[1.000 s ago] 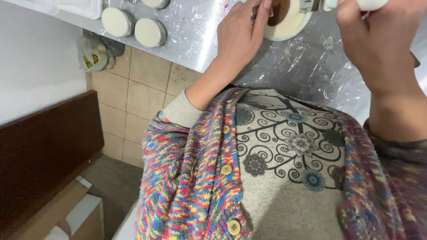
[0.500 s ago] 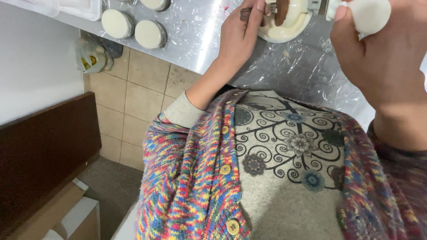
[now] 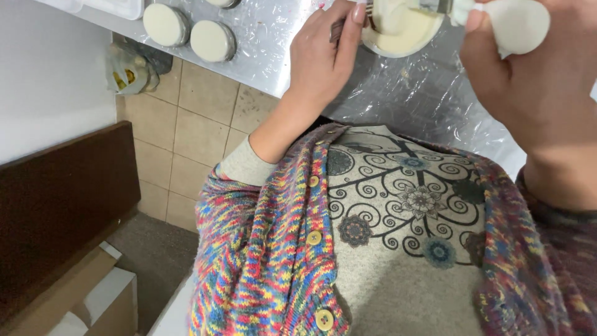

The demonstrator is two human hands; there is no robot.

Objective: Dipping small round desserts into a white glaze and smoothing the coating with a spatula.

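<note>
Two hands are busy at the far edge of the view, past a lot of bright knitwear. Nearest is the person's multicoloured cardigan (image 3: 267, 249), open over a grey top with a dark scroll pattern (image 3: 404, 236). Down to the left are a dark brown panel (image 3: 62, 205), cardboard boxes (image 3: 81, 298) and a tan tiled floor (image 3: 193, 124).

Farther off runs a metal counter wrapped in crinkled clear film (image 3: 423, 106). The right hand (image 3: 528, 93) is closed firmly round a soft cream-white piping bag (image 3: 513, 25), its nozzle end pointing left over a small round mould (image 3: 404, 31) partly filled with pale cream mixture. The left hand (image 3: 326, 56) is curled, fingertips pinching something thin and dark at the mould's left rim; I cannot tell what it is, as it is mostly hidden. The mould sits on the film between the two hands, at the top edge of the view.

Far left on the counter stand two filled round moulds (image 3: 189, 32), well apart from the one in hand.

Risks, as I judge them: too hard a squeeze could flood the mixture over the rim onto the film, and the mould could slide on that slippery wrap if the left hand's steadying pinch slips.
</note>
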